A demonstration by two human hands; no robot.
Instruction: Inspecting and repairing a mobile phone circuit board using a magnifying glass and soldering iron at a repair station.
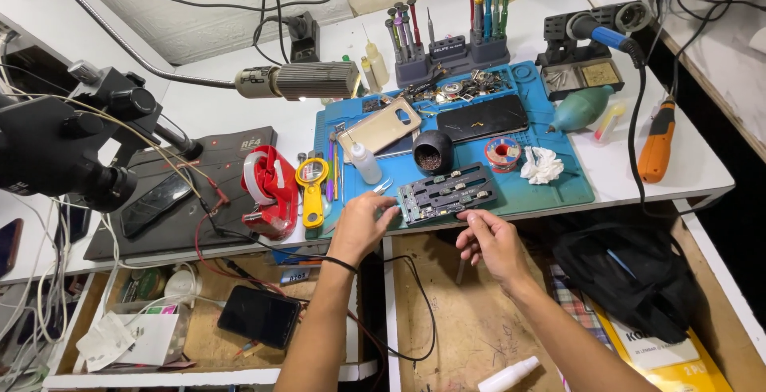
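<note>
A dark circuit-board holder [447, 193] lies at the front edge of the blue work mat [558, 189]. My left hand [363, 220] rests at the holder's left end, fingers curled, fingertips close to a pair of tweezers [383, 187]; whether they grip it is unclear. My right hand [491, 240] hovers just below the holder's front right corner, fingers loosely bent and holding nothing. A thin black band circles my left wrist.
A small white bottle [365, 162], black round cup [433, 151], solder spool [503, 153], crumpled tissue [541, 165], two phone parts, red tape dispenser [270, 191], yellow magnifier [312, 181], microscope [72, 145], screwdriver rack [447, 29], soldering iron [606, 37], orange tool [658, 149]. Open drawers below.
</note>
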